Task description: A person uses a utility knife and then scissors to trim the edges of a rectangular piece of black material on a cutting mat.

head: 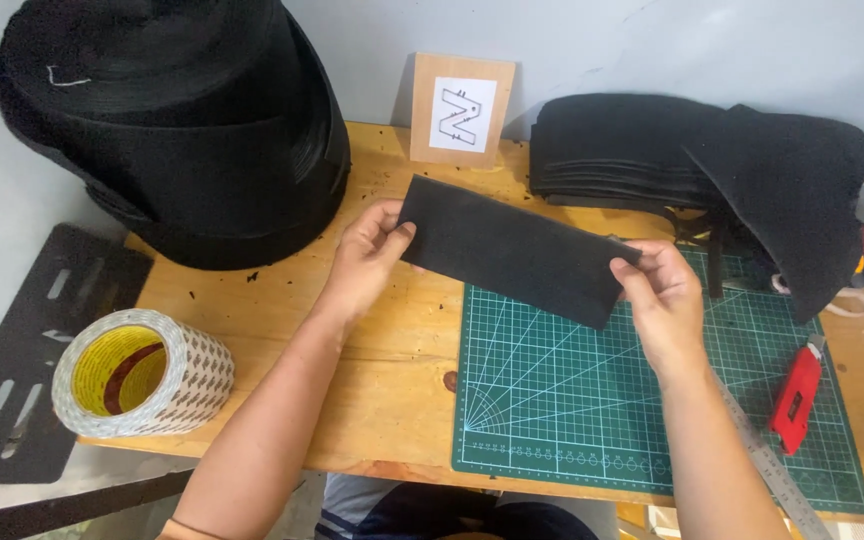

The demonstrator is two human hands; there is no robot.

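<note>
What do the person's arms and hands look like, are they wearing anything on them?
Both forearms are bare, with no sleeves in view. The left hand and right hand wear no gloves, and no rings or watch show. A thin band seems to circle the left arm at the bottom edge of the picture, though it is too small to be sure. The fingernails look short and plain.

Black strip [517, 250], green gridded mat [592, 400] (white lines), red knife [797, 398].
</note>
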